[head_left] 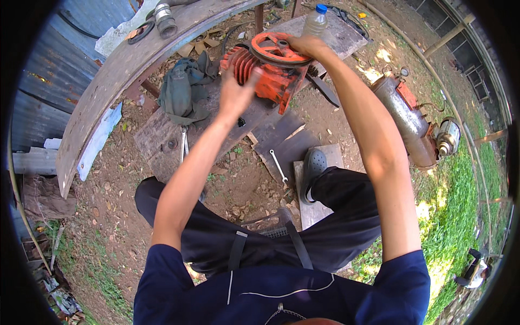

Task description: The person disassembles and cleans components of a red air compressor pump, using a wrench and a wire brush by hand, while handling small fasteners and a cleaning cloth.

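An orange pump (268, 85) with cooling fins and a spoked pulley wheel (273, 42) sits on a weathered plank (151, 143). My left hand (236, 92) is at the finned side, somewhat blurred, gripping it with thumb apart from the fingers. My right hand (304, 47) is closed on the pulley's rim at the back right. A grey-green cloth bag (181, 89) lies left of the pump, with a wrench (184, 143) below it. A plastic bottle (315, 24) with a blue cap stands just behind my right hand.
A curved wooden bench (97, 108) runs along corrugated sheets at the left, holding metal fittings (165, 23). A rusty tank (401, 122) with a gauge lies on the right. Another wrench (279, 165) rests on a dark board between my legs. Grass (455, 227) borders the dirt.
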